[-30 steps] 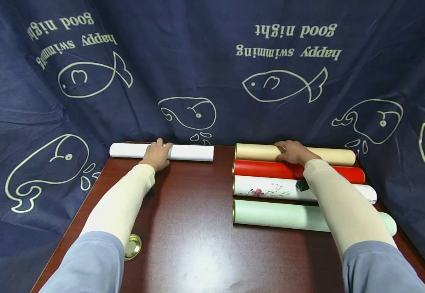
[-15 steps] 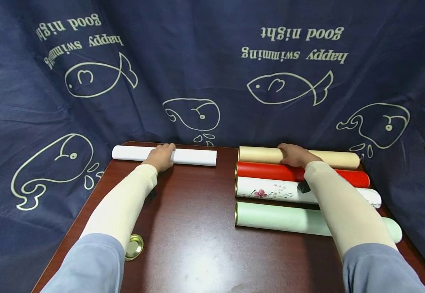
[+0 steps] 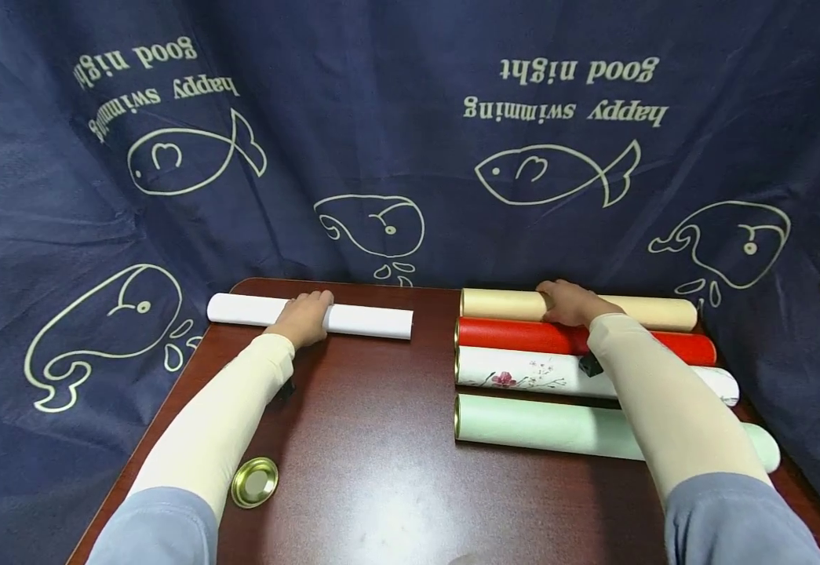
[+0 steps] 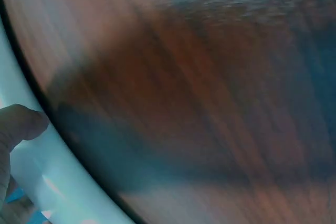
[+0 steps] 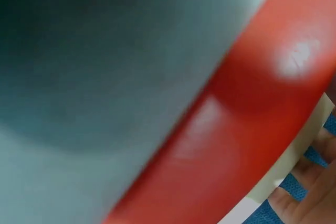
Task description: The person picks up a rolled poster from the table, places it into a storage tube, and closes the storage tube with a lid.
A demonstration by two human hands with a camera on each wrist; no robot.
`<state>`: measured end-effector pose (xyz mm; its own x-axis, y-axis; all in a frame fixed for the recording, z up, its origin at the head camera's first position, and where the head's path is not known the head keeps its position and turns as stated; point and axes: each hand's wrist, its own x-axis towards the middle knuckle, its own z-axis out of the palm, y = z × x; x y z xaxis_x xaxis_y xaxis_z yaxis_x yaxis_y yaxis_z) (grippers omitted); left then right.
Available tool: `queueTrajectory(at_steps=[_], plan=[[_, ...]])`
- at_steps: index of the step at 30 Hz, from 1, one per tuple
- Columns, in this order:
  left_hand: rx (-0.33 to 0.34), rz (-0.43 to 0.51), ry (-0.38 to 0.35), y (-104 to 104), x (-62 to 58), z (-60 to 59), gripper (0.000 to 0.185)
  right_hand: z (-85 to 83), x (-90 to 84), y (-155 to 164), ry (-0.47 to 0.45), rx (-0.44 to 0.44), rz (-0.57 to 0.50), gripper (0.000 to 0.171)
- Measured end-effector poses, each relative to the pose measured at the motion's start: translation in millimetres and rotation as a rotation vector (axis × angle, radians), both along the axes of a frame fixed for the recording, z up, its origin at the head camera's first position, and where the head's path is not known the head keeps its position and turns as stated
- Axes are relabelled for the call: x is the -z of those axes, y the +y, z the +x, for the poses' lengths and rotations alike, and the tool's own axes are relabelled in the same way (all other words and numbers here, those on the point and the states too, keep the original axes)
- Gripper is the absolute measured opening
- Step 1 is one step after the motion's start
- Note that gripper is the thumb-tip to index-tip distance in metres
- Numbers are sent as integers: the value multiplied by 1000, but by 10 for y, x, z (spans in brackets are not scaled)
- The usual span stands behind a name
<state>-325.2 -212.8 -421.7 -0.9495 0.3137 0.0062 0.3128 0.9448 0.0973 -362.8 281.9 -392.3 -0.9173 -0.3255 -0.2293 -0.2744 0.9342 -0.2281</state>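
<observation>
At the back left of the table lies a white cardboard tube (image 3: 370, 320), slightly slanted. My left hand (image 3: 302, 320) grips it near its middle; in the left wrist view the thumb (image 4: 23, 123) presses the near side, with fingers partly visible beyond. My right hand (image 3: 570, 304) holds the beige tube (image 3: 501, 304) at the back of a row of tubes. Its fingers (image 5: 310, 171) curl over the far side in the right wrist view; its thumb is hidden there. Just in front lie a red tube (image 3: 501, 333), a white tube with pink blossoms (image 3: 476, 365) and a pale green tube (image 3: 544, 424).
A round gold metal lid (image 3: 254, 482) rests on the dark brown table (image 3: 374, 424), near my left forearm. The tubes in the row have gold rims at their left ends. A navy cloth (image 3: 381, 94) with fish drawings hangs behind and at both sides.
My left hand has drawn the white tube away from the table's back edge, towards me, and it now slants slightly. My right hand has stayed on the beige tube. The view has shifted slightly.
</observation>
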Motion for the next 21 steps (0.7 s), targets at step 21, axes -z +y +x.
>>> queueTrajectory(at_steps=[21], plan=[[170, -54, -91, -101, -120, 227, 65, -35, 27, -36, -24, -61, 86, 65]])
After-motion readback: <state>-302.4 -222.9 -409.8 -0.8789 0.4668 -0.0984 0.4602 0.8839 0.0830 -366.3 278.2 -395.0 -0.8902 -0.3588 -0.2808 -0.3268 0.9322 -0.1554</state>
